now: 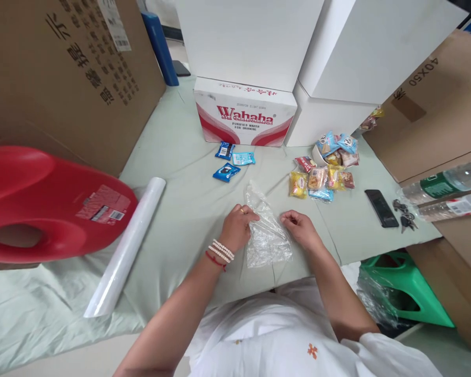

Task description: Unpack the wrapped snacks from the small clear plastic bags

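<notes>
A clear plastic bag [265,230] lies crumpled on the pale green cloth [180,209] in front of me. My left hand [237,225] grips its left edge with curled fingers; a ring and bead bracelets show on it. My right hand [300,228] pinches the bag's right edge, fingers closed. Beyond the bag lie three blue snack packets [231,159]. To the right is a pile of several small wrapped snacks [325,173].
A roll of clear bags [125,248] lies at left beside a red plastic stool [43,204]. A Wahaha box [245,112], white boxes and cardboard boxes ring the back. A phone [380,208], keys [405,214], water bottles [447,183] and a green stool [404,288] are at right.
</notes>
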Tool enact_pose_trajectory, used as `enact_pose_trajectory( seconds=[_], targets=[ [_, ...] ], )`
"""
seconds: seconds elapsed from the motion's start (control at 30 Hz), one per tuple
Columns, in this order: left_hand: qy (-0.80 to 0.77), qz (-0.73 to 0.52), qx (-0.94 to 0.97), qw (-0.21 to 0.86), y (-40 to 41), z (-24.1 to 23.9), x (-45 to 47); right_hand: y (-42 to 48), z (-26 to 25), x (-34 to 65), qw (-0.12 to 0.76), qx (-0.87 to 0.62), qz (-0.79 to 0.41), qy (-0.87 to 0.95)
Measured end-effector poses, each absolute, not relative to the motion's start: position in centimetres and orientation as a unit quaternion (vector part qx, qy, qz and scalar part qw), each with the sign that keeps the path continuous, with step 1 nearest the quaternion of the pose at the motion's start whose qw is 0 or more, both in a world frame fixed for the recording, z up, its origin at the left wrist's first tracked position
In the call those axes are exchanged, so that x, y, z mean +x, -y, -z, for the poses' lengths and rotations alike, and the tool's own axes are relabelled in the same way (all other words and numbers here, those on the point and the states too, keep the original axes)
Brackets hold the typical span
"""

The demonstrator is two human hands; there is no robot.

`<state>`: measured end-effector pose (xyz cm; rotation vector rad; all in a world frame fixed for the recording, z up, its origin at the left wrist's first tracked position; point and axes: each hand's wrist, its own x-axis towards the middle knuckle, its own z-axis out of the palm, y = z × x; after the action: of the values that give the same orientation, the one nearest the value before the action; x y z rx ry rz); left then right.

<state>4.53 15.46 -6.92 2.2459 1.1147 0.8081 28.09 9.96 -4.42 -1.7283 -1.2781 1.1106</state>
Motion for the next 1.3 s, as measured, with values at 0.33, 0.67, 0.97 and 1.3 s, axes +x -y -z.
enact_pose_trajectory(
  seconds=[0.33,0.67,0.97,1.3],
  targets=[
    [-0.366,-0.388,0.721,0.442,-14.5,5.1,5.0,-9.9,2.9,24.2,0.447,-0.578,-0.584,0.353],
    [-0.405,-0.432,0.503,0.629,-15.3,5.0,5.0,-10.0,2.7,22.6,0.546,-0.542,-0.537,0.344],
    [-0.380,-0.462,0.249,0.762,-16.8,4.0,2.8,-9.0,3.5,29.5,0.596,-0.562,-0.525,0.231],
    [-0.599,-0.420,0.377,0.568,-18.5,4.7,0.6,-8.2,5.6,32.8,0.479,-0.683,-0.433,0.341]
  ],
)
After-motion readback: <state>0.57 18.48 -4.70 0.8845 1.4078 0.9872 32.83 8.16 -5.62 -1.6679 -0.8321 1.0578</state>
